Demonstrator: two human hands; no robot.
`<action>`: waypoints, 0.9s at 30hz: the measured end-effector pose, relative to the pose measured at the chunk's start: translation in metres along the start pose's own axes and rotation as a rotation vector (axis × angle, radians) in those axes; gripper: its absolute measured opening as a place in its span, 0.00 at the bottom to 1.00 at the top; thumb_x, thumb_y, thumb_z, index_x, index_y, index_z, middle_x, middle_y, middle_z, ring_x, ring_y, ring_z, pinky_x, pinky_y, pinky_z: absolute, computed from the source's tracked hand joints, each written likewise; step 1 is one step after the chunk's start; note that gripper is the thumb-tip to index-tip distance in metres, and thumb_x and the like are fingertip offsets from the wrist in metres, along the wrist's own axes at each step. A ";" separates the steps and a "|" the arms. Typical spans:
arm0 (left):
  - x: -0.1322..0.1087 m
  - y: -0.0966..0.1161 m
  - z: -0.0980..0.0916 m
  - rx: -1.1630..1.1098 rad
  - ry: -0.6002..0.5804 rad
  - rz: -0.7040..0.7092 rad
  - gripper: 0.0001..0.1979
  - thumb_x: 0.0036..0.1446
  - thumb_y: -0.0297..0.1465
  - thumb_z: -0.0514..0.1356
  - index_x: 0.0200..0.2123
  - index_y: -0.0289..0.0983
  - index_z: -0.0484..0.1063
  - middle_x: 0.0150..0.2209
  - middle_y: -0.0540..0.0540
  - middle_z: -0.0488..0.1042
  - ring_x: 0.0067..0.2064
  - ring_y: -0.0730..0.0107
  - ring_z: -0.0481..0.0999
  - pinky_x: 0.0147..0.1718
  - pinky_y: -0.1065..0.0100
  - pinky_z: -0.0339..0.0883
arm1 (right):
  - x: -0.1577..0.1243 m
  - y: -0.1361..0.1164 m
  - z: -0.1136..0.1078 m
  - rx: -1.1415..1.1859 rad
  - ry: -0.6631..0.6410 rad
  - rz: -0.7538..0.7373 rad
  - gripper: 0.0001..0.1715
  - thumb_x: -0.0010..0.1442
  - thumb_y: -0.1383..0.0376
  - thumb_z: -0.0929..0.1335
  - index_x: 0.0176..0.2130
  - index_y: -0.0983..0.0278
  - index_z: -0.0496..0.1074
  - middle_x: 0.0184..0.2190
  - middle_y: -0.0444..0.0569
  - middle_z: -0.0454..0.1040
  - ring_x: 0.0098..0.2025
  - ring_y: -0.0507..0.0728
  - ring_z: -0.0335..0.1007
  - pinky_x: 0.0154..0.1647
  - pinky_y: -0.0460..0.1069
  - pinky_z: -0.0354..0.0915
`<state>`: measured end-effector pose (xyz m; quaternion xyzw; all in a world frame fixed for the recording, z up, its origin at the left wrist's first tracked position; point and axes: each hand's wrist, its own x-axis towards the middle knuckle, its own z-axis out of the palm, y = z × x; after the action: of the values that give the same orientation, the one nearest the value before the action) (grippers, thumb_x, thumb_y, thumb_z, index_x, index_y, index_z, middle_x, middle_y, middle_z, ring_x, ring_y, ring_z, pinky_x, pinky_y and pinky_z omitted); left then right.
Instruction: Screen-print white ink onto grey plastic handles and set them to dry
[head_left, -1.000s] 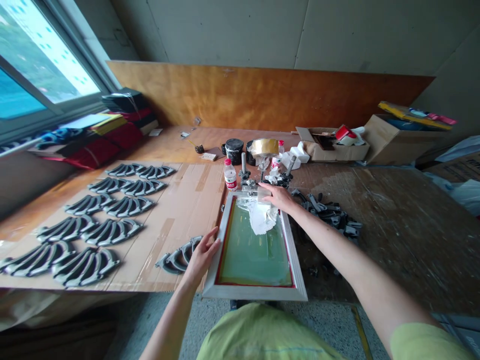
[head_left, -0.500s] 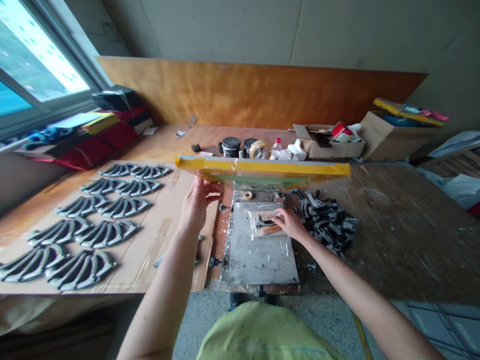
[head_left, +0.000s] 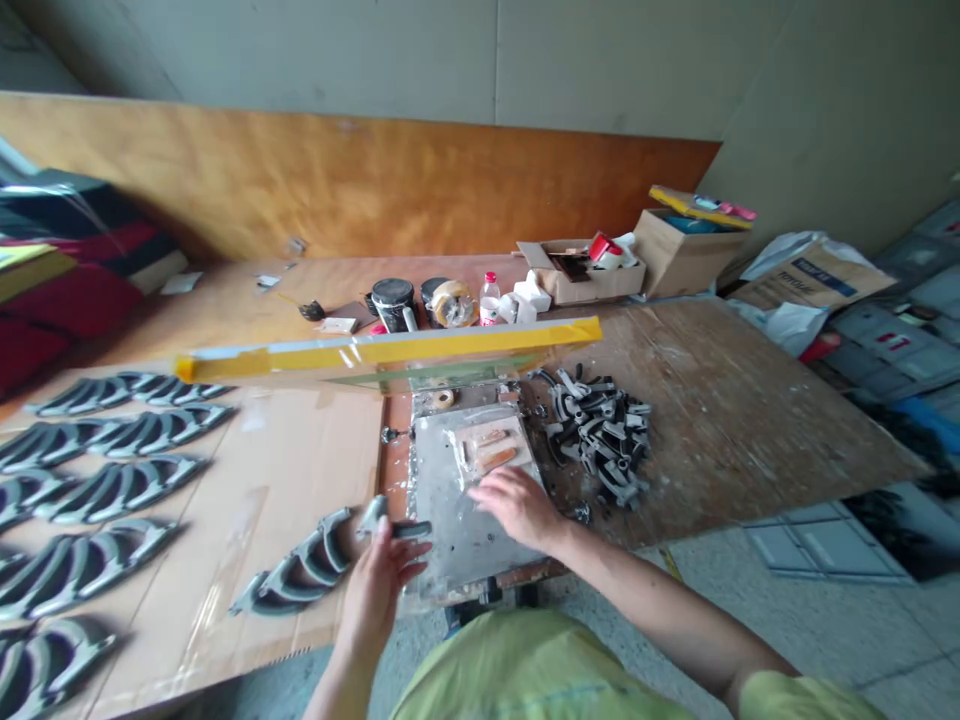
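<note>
Left hand [head_left: 375,585] grips a grey part [head_left: 412,528], right hand [head_left: 525,510] unclenched; a carton [head_left: 600,288] holds perhaps a red roll [head_left: 602,247].

Red-capped bottle [head_left: 490,302] beside tape roll [head_left: 452,294]; open cardboard box [head_left: 600,291] farther right.

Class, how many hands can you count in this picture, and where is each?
2: the left hand holds a grey handle near the cardboard sheet's right edge; the right hand is over the metal plate.
</note>
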<state>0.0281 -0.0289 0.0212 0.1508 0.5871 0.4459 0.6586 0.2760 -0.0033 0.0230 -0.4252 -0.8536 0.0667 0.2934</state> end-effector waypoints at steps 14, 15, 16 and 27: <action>0.050 -0.006 -0.198 0.327 0.760 -0.087 0.19 0.61 0.39 0.48 0.23 0.36 0.68 0.18 0.42 0.72 0.17 0.66 0.70 0.17 0.67 0.69 | -0.139 0.234 -0.095 -0.650 -0.133 0.545 0.24 0.52 0.76 0.64 0.44 0.60 0.78 0.50 0.51 0.73 0.48 0.60 0.66 0.46 0.52 0.66; 0.053 -0.005 -0.200 0.365 0.760 -0.092 0.22 0.61 0.40 0.47 0.22 0.36 0.68 0.17 0.41 0.71 0.17 0.66 0.70 0.16 0.67 0.69 | -0.143 0.242 -0.094 -0.644 -0.130 0.515 0.22 0.52 0.74 0.63 0.43 0.60 0.78 0.50 0.51 0.73 0.47 0.61 0.66 0.44 0.53 0.67; 0.055 -0.004 -0.204 0.402 0.758 -0.094 0.24 0.61 0.42 0.47 0.20 0.35 0.68 0.17 0.40 0.71 0.17 0.65 0.69 0.16 0.67 0.68 | -0.146 0.250 -0.093 -0.632 -0.120 0.492 0.20 0.53 0.72 0.63 0.42 0.60 0.78 0.49 0.52 0.74 0.46 0.61 0.67 0.42 0.53 0.67; 0.047 -0.006 -0.211 0.805 0.707 -0.047 0.33 0.62 0.47 0.40 0.16 0.36 0.68 0.16 0.39 0.71 0.19 0.60 0.74 0.18 0.65 0.68 | -0.114 0.239 -0.081 -0.467 0.160 0.389 0.27 0.62 0.48 0.56 0.40 0.63 0.73 0.35 0.59 0.76 0.40 0.68 0.71 0.40 0.59 0.67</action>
<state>-0.1651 -0.0645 -0.0692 0.2189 0.9008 0.1945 0.3206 0.5385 0.0488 -0.0487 -0.6403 -0.7227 -0.1098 0.2360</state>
